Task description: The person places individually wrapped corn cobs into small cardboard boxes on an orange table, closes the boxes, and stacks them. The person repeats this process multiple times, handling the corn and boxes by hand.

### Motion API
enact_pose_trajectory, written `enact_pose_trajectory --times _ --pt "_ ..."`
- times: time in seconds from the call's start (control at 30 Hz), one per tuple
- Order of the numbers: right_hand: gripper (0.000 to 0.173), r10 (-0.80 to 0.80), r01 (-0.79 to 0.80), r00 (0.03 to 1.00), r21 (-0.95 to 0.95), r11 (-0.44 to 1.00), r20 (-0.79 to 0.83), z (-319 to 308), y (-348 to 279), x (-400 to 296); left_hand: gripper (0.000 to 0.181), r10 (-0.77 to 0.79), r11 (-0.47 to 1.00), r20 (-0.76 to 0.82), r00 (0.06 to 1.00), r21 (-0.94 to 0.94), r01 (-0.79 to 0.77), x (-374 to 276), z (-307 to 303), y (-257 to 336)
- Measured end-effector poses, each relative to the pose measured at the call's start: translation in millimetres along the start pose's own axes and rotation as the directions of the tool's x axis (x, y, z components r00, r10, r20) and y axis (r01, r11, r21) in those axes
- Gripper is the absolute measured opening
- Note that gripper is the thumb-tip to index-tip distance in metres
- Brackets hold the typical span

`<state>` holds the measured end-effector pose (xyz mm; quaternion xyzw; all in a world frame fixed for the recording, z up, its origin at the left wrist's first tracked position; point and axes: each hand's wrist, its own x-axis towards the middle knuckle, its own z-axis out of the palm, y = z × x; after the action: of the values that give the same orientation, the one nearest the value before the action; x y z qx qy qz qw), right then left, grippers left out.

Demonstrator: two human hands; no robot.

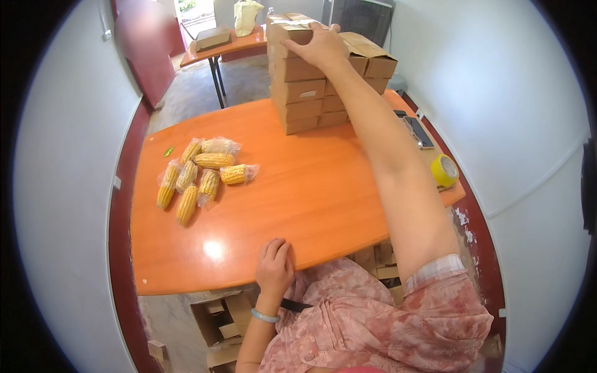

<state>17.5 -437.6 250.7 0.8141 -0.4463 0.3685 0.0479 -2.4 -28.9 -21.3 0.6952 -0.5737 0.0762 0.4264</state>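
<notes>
My right hand [322,44] reaches out to the top of a stack of cardboard boxes [303,91] at the far side of the orange table [308,196]. Its thumb and fingers are spread over the near top corner of an upper box; whether it grips the box I cannot tell. My left hand [275,263] rests on the near table edge with its fingers slightly bent and nothing visible in it. Several corn cobs in clear plastic wrap lie in a loose group on the left of the table, among them one cob [187,205] nearest me.
A roll of yellow tape [444,170] and a phone [418,132] lie at the right edge. Open cardboard boxes [219,321] stand on the floor below. Behind is a second table [242,43] with a flat box and a bag. A person stands at the back left.
</notes>
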Motion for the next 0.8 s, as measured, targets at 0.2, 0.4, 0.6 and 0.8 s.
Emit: enact_pose_trajectory --times 0.2,0.4,0.6,0.8 --pt "0.102 -0.033 0.033 0.999 -0.022 0.999 -0.006 -19.3 3.5 -5.4 0.027 0.019 1.000 0.048 0.999 0.002 -0.019 -0.5 4.9 -0.4" --pt "0.073 -0.331 0.331 0.943 0.032 0.943 0.016 -94.2 64.4 -103.8 0.023 0.060 0.997 0.057 0.997 0.042 -0.063 0.9 13.4 3.9" --pt "0.027 -0.366 -0.106 0.692 0.589 0.801 0.622 -217.6 143.2 -273.8 0.017 0.063 0.990 0.091 0.994 0.118 -0.074 -11.3 1.7 -5.4" --pt "0.022 0.284 -0.757 0.426 0.167 0.632 0.859 -227.0 281.2 -466.3 0.020 0.048 0.989 0.170 0.984 0.127 -0.071 -7.2 15.0 -1.8"
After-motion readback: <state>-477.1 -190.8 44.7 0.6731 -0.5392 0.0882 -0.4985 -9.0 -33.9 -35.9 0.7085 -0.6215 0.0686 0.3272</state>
